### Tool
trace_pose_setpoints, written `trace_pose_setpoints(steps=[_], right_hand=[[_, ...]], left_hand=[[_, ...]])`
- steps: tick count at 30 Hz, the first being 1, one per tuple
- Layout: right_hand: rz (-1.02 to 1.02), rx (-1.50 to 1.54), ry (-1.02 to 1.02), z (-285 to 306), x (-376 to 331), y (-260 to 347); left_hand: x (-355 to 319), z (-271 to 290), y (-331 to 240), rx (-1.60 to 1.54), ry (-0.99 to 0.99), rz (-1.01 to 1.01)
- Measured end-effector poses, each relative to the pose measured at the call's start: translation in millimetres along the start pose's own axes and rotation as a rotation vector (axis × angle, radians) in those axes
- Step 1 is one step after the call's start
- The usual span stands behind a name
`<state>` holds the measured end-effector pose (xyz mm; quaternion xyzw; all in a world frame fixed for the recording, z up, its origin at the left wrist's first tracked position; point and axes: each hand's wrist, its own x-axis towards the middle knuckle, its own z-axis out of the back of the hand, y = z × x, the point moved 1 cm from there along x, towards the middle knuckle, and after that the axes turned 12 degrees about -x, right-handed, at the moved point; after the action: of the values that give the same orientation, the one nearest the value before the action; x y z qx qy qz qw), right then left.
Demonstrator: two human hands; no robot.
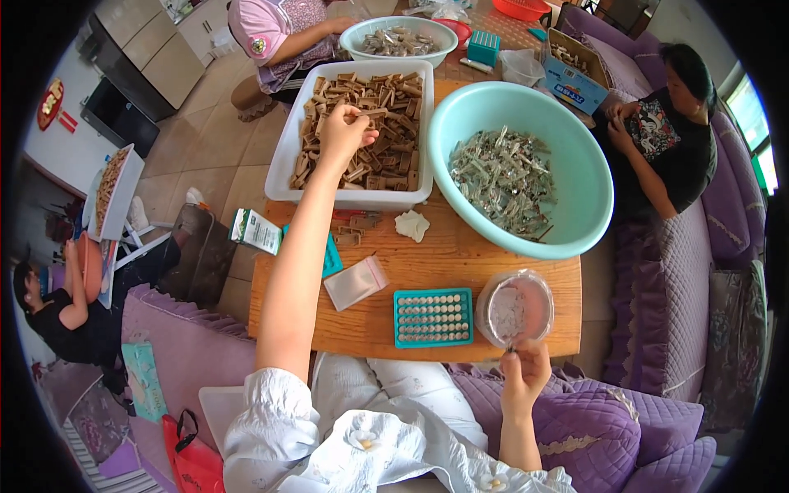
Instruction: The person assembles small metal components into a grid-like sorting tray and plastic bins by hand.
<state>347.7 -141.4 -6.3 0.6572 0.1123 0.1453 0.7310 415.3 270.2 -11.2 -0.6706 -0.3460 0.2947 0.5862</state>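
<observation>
My left hand (348,133) is stretched out over a white bin (349,197) heaped with small tan, hollow rectangular pieces (403,156). Its thumb and fingers are pinched on one tan piece (374,113) above the heap. Close to the table's front edge, my right hand (527,380) is closed in a pinch beside a clear round tub (538,306) with pale contents. A small dark tip shows at its fingertips, too little to name. To the left of the tub lies a teal tray (433,343) with rows of round silvery button cells (431,319).
A large mint basin (592,189) holds clear, shiny small parts (503,181). A small clear bag (355,283), crumpled white paper (412,225) and a green-and-white box (256,232) lie nearer. Other people sit at the right (678,123), far side (279,37) and left (62,320).
</observation>
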Motion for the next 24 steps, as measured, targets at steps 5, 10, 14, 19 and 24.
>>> trace_pose_setpoints(steps=[5,10,14,19,24], right_hand=[[0.111,0.028,0.083,-2.8,-3.1,4.8],[0.089,0.006,0.060,-8.2,-15.8,17.5],[0.079,-0.002,0.010,-12.4,-19.9,28.4],[0.198,-0.142,0.032,-33.8,-34.8,40.3],[0.391,-0.261,-0.110,-39.5,-47.0,32.4]], left_hand=[[-11.3,35.4,8.7,0.247,-0.008,-0.021],[-44.2,44.5,2.9,-0.173,0.064,0.265],[-147.9,-13.8,-19.5,-0.418,0.509,0.384],[-291.0,-37.1,-25.9,-0.924,0.709,0.489],[-348.2,-46.0,-24.0,-0.946,0.396,0.251]])
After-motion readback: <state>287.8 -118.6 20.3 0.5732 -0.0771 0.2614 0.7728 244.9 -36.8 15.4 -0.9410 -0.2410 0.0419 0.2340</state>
